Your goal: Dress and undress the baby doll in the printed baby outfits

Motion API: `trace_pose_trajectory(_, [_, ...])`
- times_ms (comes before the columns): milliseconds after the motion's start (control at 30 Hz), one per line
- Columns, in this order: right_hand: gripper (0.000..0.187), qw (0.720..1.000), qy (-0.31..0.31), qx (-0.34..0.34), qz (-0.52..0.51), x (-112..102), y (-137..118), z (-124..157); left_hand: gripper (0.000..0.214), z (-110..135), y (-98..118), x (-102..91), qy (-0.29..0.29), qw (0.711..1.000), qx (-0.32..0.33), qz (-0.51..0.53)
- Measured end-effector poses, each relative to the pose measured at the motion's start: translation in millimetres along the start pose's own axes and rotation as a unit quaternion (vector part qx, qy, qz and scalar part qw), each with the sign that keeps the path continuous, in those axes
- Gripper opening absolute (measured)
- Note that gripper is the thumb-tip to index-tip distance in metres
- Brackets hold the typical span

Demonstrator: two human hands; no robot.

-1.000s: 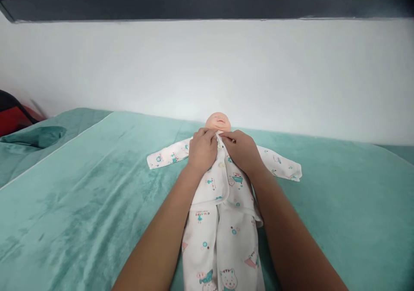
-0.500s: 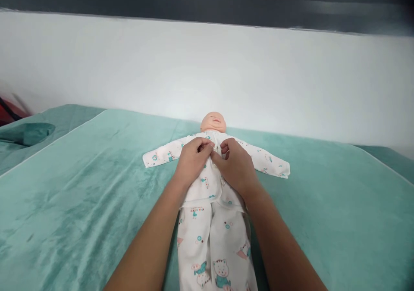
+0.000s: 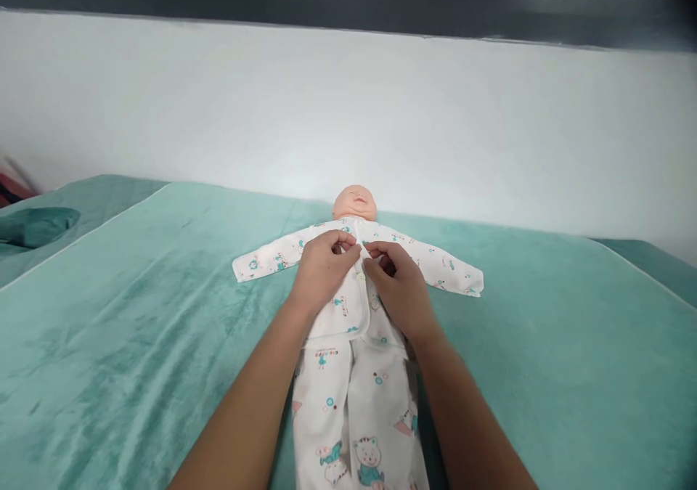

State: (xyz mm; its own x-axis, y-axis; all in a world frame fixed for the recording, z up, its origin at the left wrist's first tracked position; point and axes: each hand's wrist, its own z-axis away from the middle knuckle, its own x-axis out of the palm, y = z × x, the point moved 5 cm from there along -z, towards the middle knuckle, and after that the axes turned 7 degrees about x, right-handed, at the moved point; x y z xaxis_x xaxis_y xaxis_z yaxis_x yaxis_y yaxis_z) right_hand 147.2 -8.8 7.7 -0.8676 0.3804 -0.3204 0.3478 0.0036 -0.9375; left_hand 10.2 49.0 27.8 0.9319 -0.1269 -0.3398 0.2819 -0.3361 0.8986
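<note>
A baby doll (image 3: 354, 203) lies on its back on a teal blanket (image 3: 136, 316), dressed in a white printed shirt (image 3: 348, 308) and matching trousers (image 3: 353, 417). Its empty sleeves spread out to both sides. My left hand (image 3: 323, 270) pinches the left edge of the shirt front at the chest. My right hand (image 3: 398, 287) pinches the right edge beside it. Fingertips of both hands meet over the button line, just below the collar.
A white wall (image 3: 348, 120) runs right behind the doll's head, with a dark band above it. A darker teal bundle (image 3: 35, 225) lies at the far left edge, with something red behind it.
Both hands have slid down from the doll's collar to the upper chest of the shirt. The view has shifted slightly, moving the doll a little left.
</note>
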Motion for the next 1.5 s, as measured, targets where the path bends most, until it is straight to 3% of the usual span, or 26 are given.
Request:
trace_pose_trajectory(433, [0.018,0.997,-0.043,0.056,-0.035,-1,1,-24,0.015,1,-6,-0.5,-0.036,0.995,0.009,0.095])
trace_pose_trajectory(633, [0.012,0.998,-0.046,0.047,-0.013,0,-1,-24,0.012,1,-4,-1.2,-0.078,0.992,-0.021,0.095])
trace_pose_trajectory(800, [0.011,0.998,-0.042,0.046,-0.011,1,-2,-25,0.012,2,-3,-1.8,-0.085,0.989,-0.030,0.116])
trace_pose_trajectory(1067, [0.014,0.996,-0.090,0.013,0.008,2,-7,-22,0.013,3,-3,-1.5,-0.101,0.981,-0.049,0.160])
trace_pose_trajectory(1500, [0.009,0.996,-0.086,0.019,0.016,2,-6,-23,0.018,3,-1,-2.2,-0.117,0.978,-0.057,0.164])
